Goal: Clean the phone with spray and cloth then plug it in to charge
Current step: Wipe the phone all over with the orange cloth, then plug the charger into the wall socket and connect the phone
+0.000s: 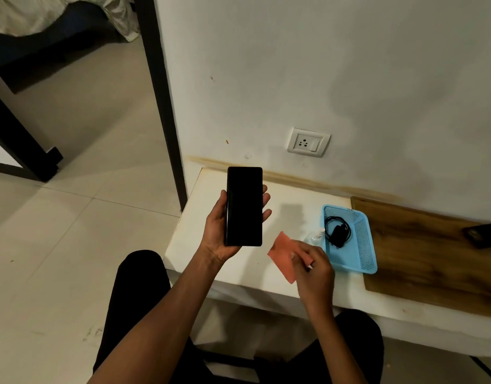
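Note:
My left hand point(220, 231) holds a black phone point(244, 206) upright above the white ledge, dark screen facing me, thumb on its left edge and fingertips showing on its right. To the right and lower, my right hand point(312, 266) pinches an orange cloth point(283, 254) just over the ledge. A small clear spray bottle point(316, 235) with a white cap lies on the ledge behind the cloth, beside the blue basket point(362, 245). A black charger with its coiled cable point(337, 231) lies inside the basket. A white wall socket point(308, 142) sits above the ledge.
The white ledge point(200, 217) runs along the wall. A wooden board point(421, 250) lies on its right part, with a dark object point(482, 234) at the far right. A dark door frame point(162, 92) stands left of the ledge, tiled floor beyond. My knees are below the ledge.

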